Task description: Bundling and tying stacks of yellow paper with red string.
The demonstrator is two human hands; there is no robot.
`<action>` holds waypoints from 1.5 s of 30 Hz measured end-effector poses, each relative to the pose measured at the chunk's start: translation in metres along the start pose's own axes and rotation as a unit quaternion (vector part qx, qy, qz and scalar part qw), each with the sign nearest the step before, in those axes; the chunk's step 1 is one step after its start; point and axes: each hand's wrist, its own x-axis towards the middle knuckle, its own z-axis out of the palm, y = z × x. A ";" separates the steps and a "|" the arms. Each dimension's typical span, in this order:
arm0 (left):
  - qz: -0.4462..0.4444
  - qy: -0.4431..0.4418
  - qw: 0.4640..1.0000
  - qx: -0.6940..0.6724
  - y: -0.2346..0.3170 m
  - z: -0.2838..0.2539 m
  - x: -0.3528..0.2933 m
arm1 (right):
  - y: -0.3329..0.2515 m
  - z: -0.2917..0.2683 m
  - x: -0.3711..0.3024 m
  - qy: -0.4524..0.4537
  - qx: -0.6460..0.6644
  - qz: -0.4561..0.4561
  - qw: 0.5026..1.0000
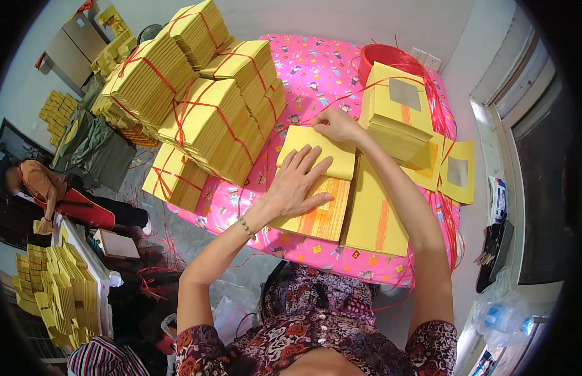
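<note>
My left hand (pixel 298 183) lies flat with fingers spread on a folded yellow paper sheet (pixel 322 150). The sheet sits on a stack of yellow papers, whose uncovered near part shows an orange-printed face (pixel 316 216). At the sheet's far edge my right hand (pixel 337 125) is closed, its fingertips curled together; what they hold, if anything, is hidden. A thin red string (pixel 348 96) runs close behind that hand toward the right. Beside the stack lies another yellow paper stack (pixel 379 210) with an orange stripe, under my right forearm.
Tied yellow paper bundles (pixel 219 119) are piled on the left of the pink patterned tabletop (pixel 303 62). At the right stand a tall yellow paper stack (pixel 397 119), a red basin (pixel 382 56) and loose red strings (pixel 436 113). Another person (pixel 43 188) works at far left.
</note>
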 end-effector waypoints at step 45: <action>-0.023 -0.037 0.999 0.004 0.009 -0.007 -0.008 | 0.026 -0.029 -0.021 -0.003 0.055 0.007 0.998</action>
